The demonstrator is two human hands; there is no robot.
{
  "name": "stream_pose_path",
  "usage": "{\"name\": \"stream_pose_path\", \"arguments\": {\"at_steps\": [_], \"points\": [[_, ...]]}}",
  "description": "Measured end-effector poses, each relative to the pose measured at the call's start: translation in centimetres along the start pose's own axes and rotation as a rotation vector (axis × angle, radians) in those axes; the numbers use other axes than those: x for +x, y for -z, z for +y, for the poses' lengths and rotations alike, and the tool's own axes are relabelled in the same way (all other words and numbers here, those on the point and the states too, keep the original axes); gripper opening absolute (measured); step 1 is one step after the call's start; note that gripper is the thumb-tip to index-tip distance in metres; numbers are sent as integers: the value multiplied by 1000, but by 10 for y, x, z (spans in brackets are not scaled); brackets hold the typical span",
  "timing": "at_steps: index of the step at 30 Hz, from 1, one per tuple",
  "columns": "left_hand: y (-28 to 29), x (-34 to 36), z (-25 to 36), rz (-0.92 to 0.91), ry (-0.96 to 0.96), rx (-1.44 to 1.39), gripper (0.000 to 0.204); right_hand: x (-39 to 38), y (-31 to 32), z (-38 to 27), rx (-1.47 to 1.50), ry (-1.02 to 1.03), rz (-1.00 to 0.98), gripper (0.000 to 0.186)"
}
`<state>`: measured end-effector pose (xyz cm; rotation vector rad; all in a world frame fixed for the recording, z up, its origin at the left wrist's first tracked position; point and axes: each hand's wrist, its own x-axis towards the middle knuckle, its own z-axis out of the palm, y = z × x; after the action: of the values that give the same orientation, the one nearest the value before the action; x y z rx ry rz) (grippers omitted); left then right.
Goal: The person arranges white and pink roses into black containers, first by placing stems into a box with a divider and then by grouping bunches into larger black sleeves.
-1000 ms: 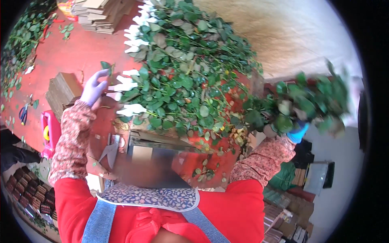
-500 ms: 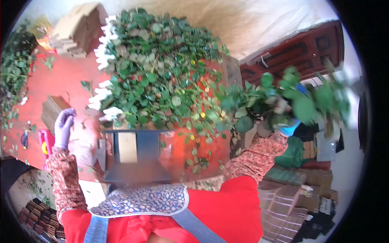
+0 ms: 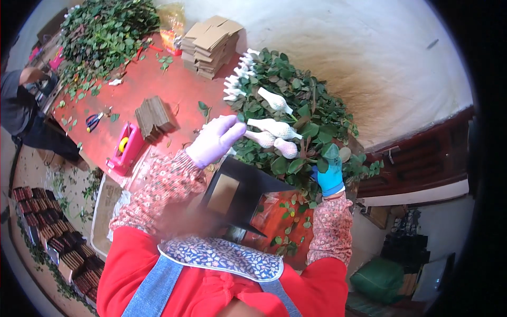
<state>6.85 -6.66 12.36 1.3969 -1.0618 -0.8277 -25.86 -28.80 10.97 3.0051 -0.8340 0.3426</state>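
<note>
My right hand (image 3: 330,177), in a bright blue glove, is closed round the leafy stems of a small bunch of roses (image 3: 311,127). Their heads, in white mesh sleeves (image 3: 272,127), point left over a larger heap of similar stems. My left hand (image 3: 214,141), in a lilac glove, is beside these heads with its fingers stretched out. Its fingertips are close to the sleeves; whether they touch cannot be made out. Below the bunch stands a dark angled stand (image 3: 237,185) with a cardboard strip (image 3: 223,193) on it.
On the red table (image 3: 182,87) are a pink tape dispenser (image 3: 124,149), scissors (image 3: 94,121), a cardboard stack (image 3: 155,117), folded cardboard (image 3: 211,45) and another leafy heap (image 3: 108,39). A person (image 3: 31,111) stands at the far left. A dark red door (image 3: 422,153) is at right.
The view has turned right-to-left, showing more of the table's left side. My right hand has brought the bunch in from the right over the heap; my left hand has come toward the flower heads.
</note>
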Motion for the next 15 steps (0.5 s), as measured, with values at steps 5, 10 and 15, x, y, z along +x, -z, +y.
{"name": "stream_pose_path", "arguments": {"at_steps": [5,10,15], "points": [[16,3,-30,-207,200,-397,43,18,-7,-32,196,218,220,19],[38,-1,-31,-151,206,-294,35,16,-14,-38,106,286,193,19],[84,-21,27,481,31,-429,33,11,-8,-29,541,-340,-74,25]]}}
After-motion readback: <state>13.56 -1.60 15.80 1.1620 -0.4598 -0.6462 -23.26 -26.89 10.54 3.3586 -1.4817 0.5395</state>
